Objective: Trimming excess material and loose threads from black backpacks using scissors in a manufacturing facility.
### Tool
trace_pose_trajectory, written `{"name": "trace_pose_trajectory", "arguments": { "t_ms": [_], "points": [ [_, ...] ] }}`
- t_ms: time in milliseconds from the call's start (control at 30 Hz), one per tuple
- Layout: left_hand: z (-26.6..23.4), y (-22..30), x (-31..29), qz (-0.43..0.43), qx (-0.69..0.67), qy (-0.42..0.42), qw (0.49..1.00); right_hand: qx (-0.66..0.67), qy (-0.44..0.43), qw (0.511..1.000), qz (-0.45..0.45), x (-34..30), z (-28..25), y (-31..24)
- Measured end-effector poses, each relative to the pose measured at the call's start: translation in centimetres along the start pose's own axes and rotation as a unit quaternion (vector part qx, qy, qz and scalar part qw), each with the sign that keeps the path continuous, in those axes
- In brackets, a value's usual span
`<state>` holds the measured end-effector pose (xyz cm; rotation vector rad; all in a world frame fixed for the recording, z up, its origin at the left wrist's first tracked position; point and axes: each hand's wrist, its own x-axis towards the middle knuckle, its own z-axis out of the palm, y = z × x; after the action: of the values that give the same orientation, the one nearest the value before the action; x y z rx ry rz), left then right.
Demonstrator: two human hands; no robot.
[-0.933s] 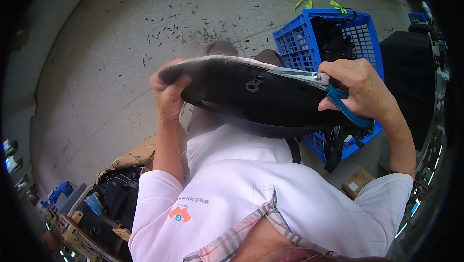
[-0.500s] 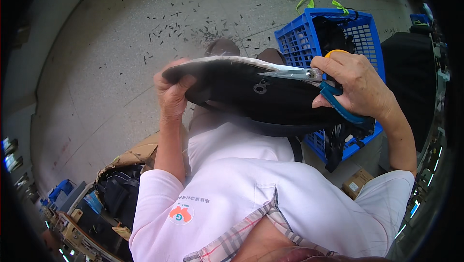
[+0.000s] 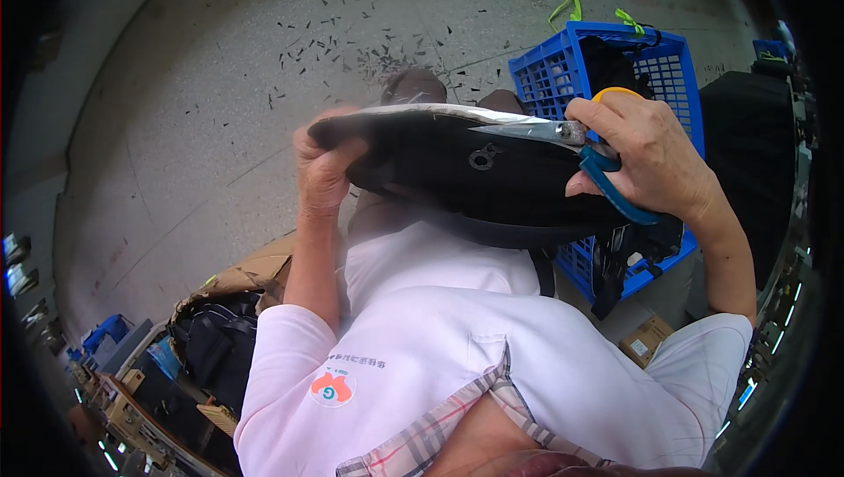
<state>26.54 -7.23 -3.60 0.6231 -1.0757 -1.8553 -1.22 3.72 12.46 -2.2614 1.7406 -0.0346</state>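
A black fabric piece (image 3: pixel 413 160) with a white strip along its far edge is stretched across my lap. It looks like a sewn bag or panel, but I cannot tell which; a small grey ring-shaped mark shows on its face. My left hand (image 3: pixel 327 169) pinches its left end, thumb on the near side. In my right hand (image 3: pixel 659 156) is a pair of scissors (image 3: pixel 607 185) with one blue-green and one orange handle loop. Their blades point left and lie along the fabric just below the white edge. Whether the right fingers also grip the fabric is hidden.
A blue plastic crate (image 3: pixel 686 72) with black items stands beyond my right hand. Black scraps (image 3: pixel 378 59) litter the grey floor (image 3: pixel 176 125) ahead. An open carton (image 3: pixel 255 266) of black goods sits at my left; a small cardboard box (image 3: pixel 646 338) lies at right.
My left hand and the fabric's left end have shifted slightly to the right. The scissors keep nearly the same place along the edge.
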Motion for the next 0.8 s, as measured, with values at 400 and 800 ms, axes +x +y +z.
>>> {"name": "trace_pose_trajectory", "arguments": {
  "t_ms": [400,800],
  "points": [
    [0.0,0.2,0.0,-0.037,-0.002,0.001,0.999,0.001,-0.045,0.999,-0.007,0.7,0.5,0.2],
    [-0.1,0.4,0.1,-0.039,-0.021,-0.039,0.998,-0.011,0.002,0.997,-0.075,2.0,1.1,0.0]
  ]
}}
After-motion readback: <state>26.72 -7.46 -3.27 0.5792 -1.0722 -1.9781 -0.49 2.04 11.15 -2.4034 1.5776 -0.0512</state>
